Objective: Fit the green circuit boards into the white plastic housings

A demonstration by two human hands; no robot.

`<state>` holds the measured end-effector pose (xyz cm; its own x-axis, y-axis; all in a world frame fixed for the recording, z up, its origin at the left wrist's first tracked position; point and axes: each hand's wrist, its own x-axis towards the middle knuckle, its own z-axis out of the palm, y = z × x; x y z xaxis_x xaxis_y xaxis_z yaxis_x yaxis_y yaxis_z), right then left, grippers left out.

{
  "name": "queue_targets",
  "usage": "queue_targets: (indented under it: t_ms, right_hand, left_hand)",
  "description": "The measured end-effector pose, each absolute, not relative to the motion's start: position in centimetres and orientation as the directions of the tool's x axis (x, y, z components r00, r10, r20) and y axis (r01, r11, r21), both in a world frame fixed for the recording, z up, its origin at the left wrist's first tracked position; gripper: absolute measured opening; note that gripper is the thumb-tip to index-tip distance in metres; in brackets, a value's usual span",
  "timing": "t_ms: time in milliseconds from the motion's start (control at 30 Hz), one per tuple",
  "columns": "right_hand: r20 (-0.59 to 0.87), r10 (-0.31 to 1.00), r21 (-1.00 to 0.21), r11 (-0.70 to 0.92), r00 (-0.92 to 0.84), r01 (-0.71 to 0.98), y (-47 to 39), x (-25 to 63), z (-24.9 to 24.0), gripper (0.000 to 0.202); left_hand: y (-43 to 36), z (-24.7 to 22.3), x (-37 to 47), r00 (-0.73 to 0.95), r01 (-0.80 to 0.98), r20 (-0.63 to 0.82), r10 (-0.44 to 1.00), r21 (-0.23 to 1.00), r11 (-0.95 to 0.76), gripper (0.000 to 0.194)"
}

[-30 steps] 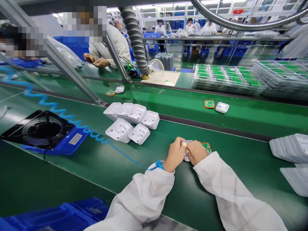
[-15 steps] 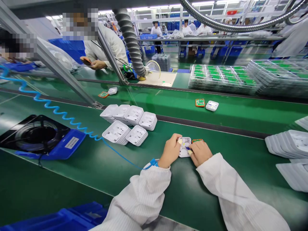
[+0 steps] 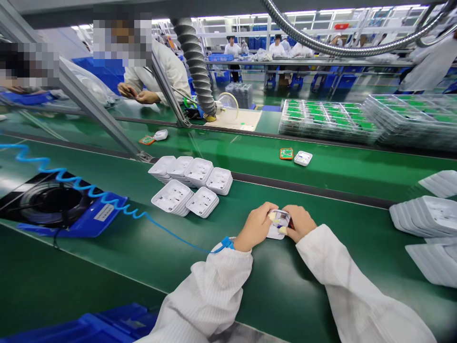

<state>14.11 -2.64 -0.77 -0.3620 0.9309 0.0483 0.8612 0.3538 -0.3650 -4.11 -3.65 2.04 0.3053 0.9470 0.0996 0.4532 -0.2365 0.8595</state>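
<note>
A small white plastic housing [image 3: 275, 233] lies with its hollow side up on the green bench in front of me. My left hand [image 3: 256, 226] grips its left side, thumb over the rim. My right hand [image 3: 301, 223] is closed at the right side, pinching an orange-edged circuit board [image 3: 291, 223] that is tilted against the housing. Most of the board is hidden by my fingers. Pale covers sit on both thumbs. A blue wrist strap [image 3: 227, 243] with a coiled cord is on my left wrist.
Stacked white housings [image 3: 171, 196] stand left of my hands, more stacks [image 3: 424, 216] at the right. A black fan [image 3: 59, 202] is at far left. The green belt [image 3: 246, 157] carries a board [image 3: 286, 153] and housing [image 3: 303, 158]. A co-worker [image 3: 157, 71] sits across.
My right hand has taken up the circuit board that lay beside the housing and tilted it against the housing. The parts on the belt have moved left. The co-worker's hands have come together.
</note>
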Motion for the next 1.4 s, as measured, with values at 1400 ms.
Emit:
queue_targets:
  t_ms: [1400]
  right_hand:
    - [-0.090,0.863,-0.728,0.283,-0.497,0.624,-1.9,15.8,-1.2,0.032]
  left_hand:
    - [-2.8,0.8,-4.2,0.113,0.662,0.187,0.976,0.718,-0.215,0.024]
